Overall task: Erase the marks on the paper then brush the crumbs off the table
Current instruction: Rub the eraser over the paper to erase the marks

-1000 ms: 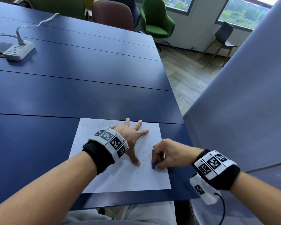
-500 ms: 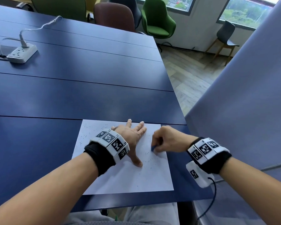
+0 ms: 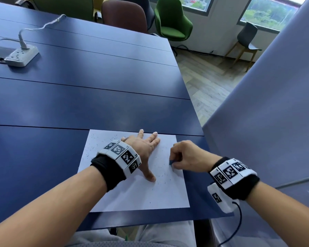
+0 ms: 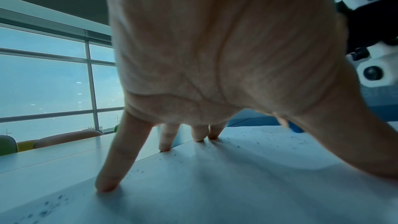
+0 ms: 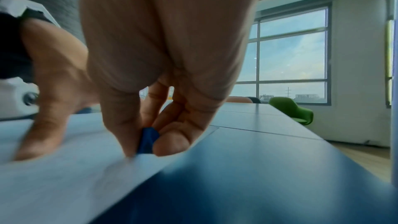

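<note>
A white sheet of paper (image 3: 137,195) lies near the front edge of the dark blue table (image 3: 78,97). Small dark eraser crumbs (image 3: 161,175) are scattered over the sheet. My left hand (image 3: 146,148) presses flat on the paper with fingers spread and straight (image 4: 112,168). My right hand (image 3: 184,155) pinches a small blue eraser (image 3: 171,162) against the paper near its right edge. In the right wrist view the eraser (image 5: 148,140) sits between thumb and fingertips, touching the sheet (image 5: 53,176).
A white power strip (image 3: 21,56) with its cable lies at the table's far left. Chairs stand beyond the far edge, among them a green one (image 3: 171,20). A grey partition panel (image 3: 275,113) rises close on the right. The table's right edge drops to a wooden floor.
My right hand with the eraser has moved up the paper's right side, away from me. The left hand stays pressed on the sheet.
</note>
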`<state>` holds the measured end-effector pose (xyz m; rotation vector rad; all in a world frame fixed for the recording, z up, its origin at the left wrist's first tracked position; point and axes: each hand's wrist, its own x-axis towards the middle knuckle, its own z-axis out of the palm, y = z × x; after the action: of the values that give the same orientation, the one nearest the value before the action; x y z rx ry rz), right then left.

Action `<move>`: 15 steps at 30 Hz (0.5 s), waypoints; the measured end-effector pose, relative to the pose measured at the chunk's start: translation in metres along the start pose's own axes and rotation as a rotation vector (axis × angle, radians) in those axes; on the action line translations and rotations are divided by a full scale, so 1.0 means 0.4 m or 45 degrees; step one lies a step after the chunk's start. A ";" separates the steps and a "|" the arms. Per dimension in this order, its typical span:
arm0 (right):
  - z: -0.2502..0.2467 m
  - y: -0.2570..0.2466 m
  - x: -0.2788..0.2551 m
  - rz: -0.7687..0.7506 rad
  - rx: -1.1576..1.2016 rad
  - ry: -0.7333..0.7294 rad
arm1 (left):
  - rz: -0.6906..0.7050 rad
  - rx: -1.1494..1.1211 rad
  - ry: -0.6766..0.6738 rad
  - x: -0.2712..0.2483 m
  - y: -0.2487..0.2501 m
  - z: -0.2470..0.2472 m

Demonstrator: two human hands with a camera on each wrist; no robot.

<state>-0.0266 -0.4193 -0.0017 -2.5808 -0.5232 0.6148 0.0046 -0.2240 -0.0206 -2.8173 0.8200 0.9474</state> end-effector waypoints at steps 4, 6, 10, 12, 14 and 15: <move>0.010 -0.005 -0.026 0.006 -0.039 -0.185 | -0.011 -0.003 -0.005 -0.003 0.002 -0.001; 0.005 0.009 -0.016 0.029 -0.037 -0.027 | -0.008 0.001 -0.004 -0.002 0.002 0.000; 0.021 0.004 -0.038 0.032 -0.004 -0.035 | -0.004 -0.012 0.010 -0.003 0.003 0.001; 0.021 -0.010 -0.053 0.020 -0.021 -0.182 | -0.003 -0.022 0.017 -0.005 0.003 0.000; 0.002 -0.013 -0.040 -0.008 -0.049 -0.146 | 0.005 -0.033 0.023 -0.006 0.002 0.000; -0.014 -0.012 -0.025 -0.023 -0.042 -0.038 | 0.011 -0.036 0.028 -0.006 0.001 0.000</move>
<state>-0.0335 -0.4217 0.0085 -2.5986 -0.5699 0.6444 0.0028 -0.2234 -0.0193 -2.8557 0.8283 0.9384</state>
